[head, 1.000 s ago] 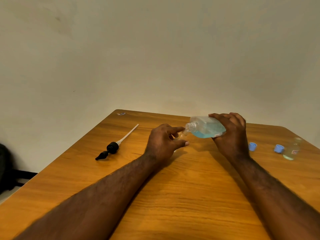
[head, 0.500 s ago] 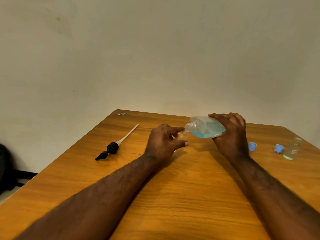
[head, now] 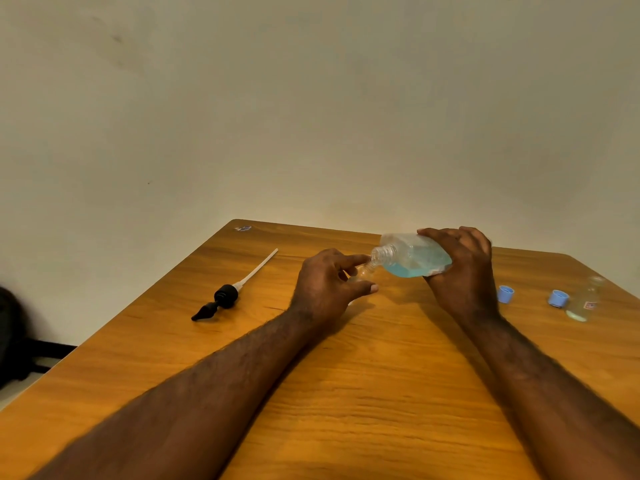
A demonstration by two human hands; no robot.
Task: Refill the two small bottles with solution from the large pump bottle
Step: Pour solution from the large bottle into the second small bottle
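Nothing much moved: my right hand (head: 460,268) gripped the tipped big bottle (head: 412,259), my left hand (head: 329,285) pinched the small bottle (head: 363,271), and a wobble could have spilled it.

Dim, warm light, soft shadows beneath the forearms, wide-angle bending at the edges, slight softness throughout.

On the surface (head: 381,375), the pump (head: 227,296) lay far left. The big bottle (head: 412,259) tipped above a small bottle (head: 362,273) at centre. Two caps (head: 505,294) and another small bottle (head: 585,301) sat right.
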